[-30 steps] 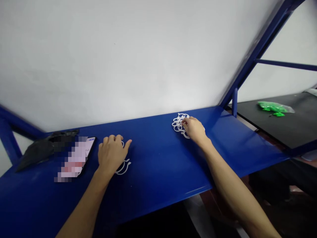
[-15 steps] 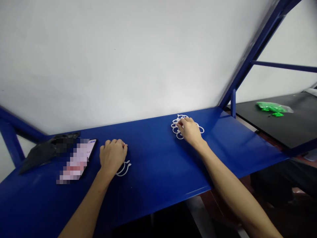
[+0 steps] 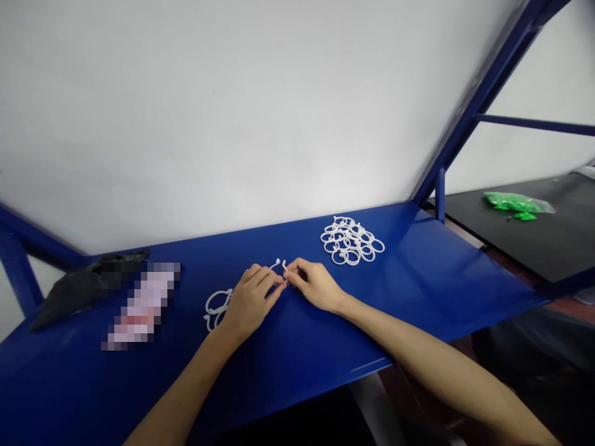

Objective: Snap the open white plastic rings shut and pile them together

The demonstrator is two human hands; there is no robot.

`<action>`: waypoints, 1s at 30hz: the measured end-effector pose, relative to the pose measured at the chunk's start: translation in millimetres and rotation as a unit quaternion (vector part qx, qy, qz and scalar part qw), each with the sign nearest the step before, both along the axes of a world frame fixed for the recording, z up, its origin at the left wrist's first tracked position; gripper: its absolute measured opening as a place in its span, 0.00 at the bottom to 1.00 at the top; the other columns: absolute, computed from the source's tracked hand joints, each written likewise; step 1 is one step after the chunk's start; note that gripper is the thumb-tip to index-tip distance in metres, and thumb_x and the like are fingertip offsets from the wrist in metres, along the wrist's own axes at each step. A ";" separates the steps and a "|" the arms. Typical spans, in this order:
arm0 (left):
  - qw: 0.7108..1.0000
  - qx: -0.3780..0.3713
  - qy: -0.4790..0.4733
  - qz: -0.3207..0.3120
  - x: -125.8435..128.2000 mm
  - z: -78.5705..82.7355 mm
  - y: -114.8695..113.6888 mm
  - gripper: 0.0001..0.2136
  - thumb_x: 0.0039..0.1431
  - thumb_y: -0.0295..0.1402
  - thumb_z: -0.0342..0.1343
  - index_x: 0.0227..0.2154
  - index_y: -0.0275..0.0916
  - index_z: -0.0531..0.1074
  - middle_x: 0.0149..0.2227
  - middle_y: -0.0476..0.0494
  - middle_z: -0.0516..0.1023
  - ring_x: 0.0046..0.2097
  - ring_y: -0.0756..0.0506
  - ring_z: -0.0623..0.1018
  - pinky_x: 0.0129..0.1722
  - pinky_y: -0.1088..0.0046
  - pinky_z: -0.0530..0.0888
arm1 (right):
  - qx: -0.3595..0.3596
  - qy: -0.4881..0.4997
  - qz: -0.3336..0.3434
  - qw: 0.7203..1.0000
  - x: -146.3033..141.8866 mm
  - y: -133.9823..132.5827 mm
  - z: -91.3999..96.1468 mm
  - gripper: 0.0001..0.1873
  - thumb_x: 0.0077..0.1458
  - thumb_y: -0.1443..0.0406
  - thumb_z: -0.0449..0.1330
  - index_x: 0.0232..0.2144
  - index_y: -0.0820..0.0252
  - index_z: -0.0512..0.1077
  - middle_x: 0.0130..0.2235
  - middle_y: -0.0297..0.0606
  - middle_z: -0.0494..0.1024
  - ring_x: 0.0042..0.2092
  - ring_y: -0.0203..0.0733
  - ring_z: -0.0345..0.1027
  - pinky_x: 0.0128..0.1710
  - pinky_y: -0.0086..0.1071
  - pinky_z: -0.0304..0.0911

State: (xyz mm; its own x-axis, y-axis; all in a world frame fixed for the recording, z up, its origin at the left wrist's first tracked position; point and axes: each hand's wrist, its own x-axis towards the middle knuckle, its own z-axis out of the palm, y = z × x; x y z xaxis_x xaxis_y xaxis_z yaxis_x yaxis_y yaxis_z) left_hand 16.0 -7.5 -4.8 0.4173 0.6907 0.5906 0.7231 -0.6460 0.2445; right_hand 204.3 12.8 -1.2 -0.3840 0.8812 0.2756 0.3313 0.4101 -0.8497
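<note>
Near the middle of the blue table (image 3: 297, 359), my two hands meet at a white open curtain ring (image 3: 284, 264), its knobbed ends sticking up between my fingers. My left hand (image 3: 248, 301) pinches one side, and my right hand (image 3: 318, 286) grips the other with thumb and forefinger. The rest of this ring is hidden by my fingers. Beside my left wrist lie a few similar white rings (image 3: 217, 293), partly covered by the hand. Farther right, near the wall, a flat pile of white rings (image 3: 352, 241) is spread out, overlapping one another.
On the left are a black plastic bag (image 3: 74, 290) and a phone with a blurred screen (image 3: 144, 303). A white wall (image 3: 260, 124) rises behind the table. Blue frame bars (image 3: 478, 93) slope up at the right. Beyond them, a black table (image 3: 520, 244) holds a bag of green pieces (image 3: 514, 202).
My right hand has come left from the ring pile to the middle, with a ring now in its fingers. My left hand has moved right to meet it, uncovering more rings by its wrist.
</note>
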 end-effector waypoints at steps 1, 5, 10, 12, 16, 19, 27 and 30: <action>1.000 0.000 0.003 -0.005 -0.4 -1.9 0.1 0.08 0.67 0.34 0.52 0.31 0.43 0.72 0.32 0.46 0.77 0.37 0.43 0.73 0.43 0.64 0.72 | -0.010 0.009 -0.004 1.000 0.1 0.0 0.6 0.09 0.64 0.59 0.58 0.34 0.58 0.72 0.28 0.29 0.77 0.29 0.34 0.70 0.32 0.28 0.62; 1.000 0.001 -0.002 -0.018 -2.9 -4.6 -0.3 0.07 0.67 0.33 0.52 0.32 0.42 0.72 0.33 0.46 0.78 0.38 0.44 0.73 0.44 0.64 0.72 | -0.027 0.024 -0.012 0.999 1.6 1.2 2.8 0.07 0.62 0.61 0.59 0.33 0.58 0.72 0.28 0.30 0.77 0.28 0.34 0.69 0.30 0.27 0.62; 0.997 -0.006 -0.064 0.050 -4.1 -4.2 -1.2 0.05 0.66 0.35 0.53 0.36 0.41 0.72 0.38 0.43 0.76 0.42 0.43 0.75 0.46 0.63 0.74 | -0.007 0.012 -0.018 1.000 3.8 2.5 3.1 0.08 0.62 0.62 0.57 0.33 0.59 0.72 0.28 0.31 0.77 0.28 0.34 0.68 0.31 0.28 0.62; 0.991 -0.017 -0.100 0.086 -5.3 -3.0 -0.2 0.06 0.65 0.36 0.55 0.41 0.41 0.72 0.40 0.43 0.77 0.41 0.43 0.77 0.45 0.64 0.75 | -0.003 0.008 -0.008 1.000 5.0 2.8 2.1 0.08 0.63 0.61 0.57 0.33 0.59 0.73 0.28 0.31 0.77 0.29 0.34 0.69 0.31 0.28 0.62; 0.980 -0.096 -0.153 0.086 -6.6 3.4 1.9 0.09 0.64 0.37 0.56 0.43 0.43 0.75 0.38 0.45 0.82 0.35 0.46 0.80 0.39 0.68 0.78 | 0.013 0.012 0.006 1.000 5.6 2.5 0.7 0.08 0.63 0.62 0.58 0.35 0.59 0.73 0.28 0.31 0.77 0.29 0.34 0.69 0.32 0.28 0.62; 0.969 -0.151 -0.181 0.080 -5.3 8.2 1.6 0.09 0.63 0.39 0.56 0.42 0.43 0.76 0.36 0.46 0.84 0.33 0.45 0.82 0.37 0.68 0.78 | 0.030 0.022 0.001 0.999 4.6 2.2 0.1 0.06 0.63 0.62 0.59 0.38 0.59 0.73 0.28 0.30 0.77 0.29 0.34 0.69 0.32 0.28 0.63; 0.953 -0.198 -0.221 0.058 -0.3 5.4 -5.4 0.08 0.64 0.39 0.55 0.38 0.43 0.77 0.34 0.49 0.85 0.37 0.45 0.83 0.40 0.70 0.76 | 0.145 -0.013 0.042 0.988 10.1 0.0 -0.9 0.06 0.64 0.65 0.59 0.34 0.60 0.74 0.33 0.36 0.78 0.34 0.38 0.70 0.37 0.30 0.63; 0.961 -0.175 -0.211 0.040 -0.5 3.4 -6.6 0.08 0.65 0.38 0.55 0.37 0.43 0.77 0.35 0.49 0.84 0.37 0.46 0.83 0.41 0.71 0.76 | 0.187 -0.037 0.069 0.979 12.7 -2.3 0.5 0.07 0.66 0.65 0.57 0.36 0.59 0.74 0.34 0.37 0.78 0.36 0.39 0.69 0.39 0.31 0.64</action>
